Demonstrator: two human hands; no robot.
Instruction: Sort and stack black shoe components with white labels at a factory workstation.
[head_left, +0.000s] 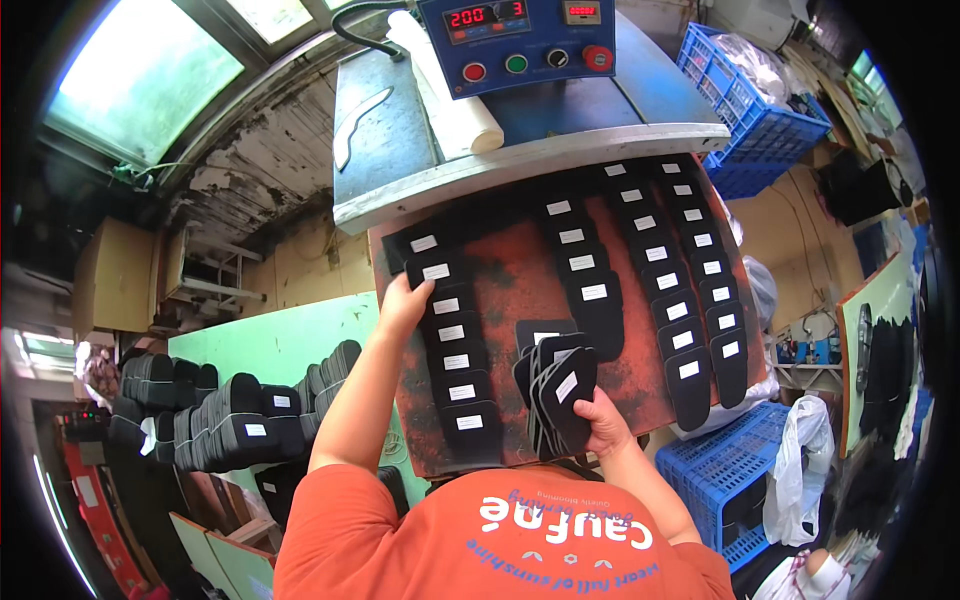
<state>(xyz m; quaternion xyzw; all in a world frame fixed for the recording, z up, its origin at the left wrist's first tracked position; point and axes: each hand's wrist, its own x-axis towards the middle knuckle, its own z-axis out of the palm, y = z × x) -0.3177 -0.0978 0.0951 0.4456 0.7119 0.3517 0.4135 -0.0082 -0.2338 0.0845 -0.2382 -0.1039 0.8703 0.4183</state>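
Left hand [403, 300] flat, fingers on black insole piece [434, 270] near board's [510, 275] left edge; right hand [598, 420] gripping fanned insole stack [556, 385] near front edge.

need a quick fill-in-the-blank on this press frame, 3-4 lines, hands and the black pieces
1. The right hand holds a fanned ____ of black pieces with white labels.
2. The left hand touches the upper end of the ____ column of pieces on the tray.
3. The tray under the pieces is rusty ____.
4. The control box above the tray is ____.

Missing words: stack; left; red; blue
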